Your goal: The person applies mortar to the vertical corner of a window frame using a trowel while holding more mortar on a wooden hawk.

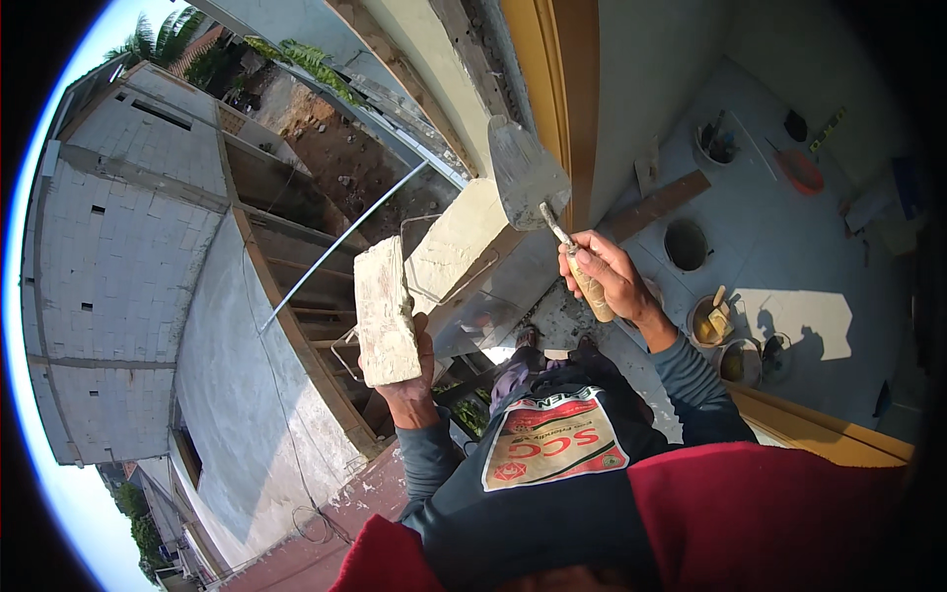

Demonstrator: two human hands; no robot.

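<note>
My left hand [409,390] is closed around a cream, rectangular board [383,311], caked along its right edge with what looks like mortar. What the board is made of I cannot tell. A trowel [533,178] with a grey-smeared blade and a worn wooden handle is gripped in my right hand [614,276], blade pointing up and away from me. Between the two hands, a little farther off, runs a pale, smooth-topped ledge [459,242]. The trowel blade overlaps the ledge's far end in view; whether they touch I cannot tell.
Several buckets [688,245] and a red basin [799,172] stand on the tiled floor at right, near a brown plank [659,205]. An orange-brown frame [567,79] rises ahead. At left, a thin pale pole [345,245] crosses over a drop beside a block wall [109,257].
</note>
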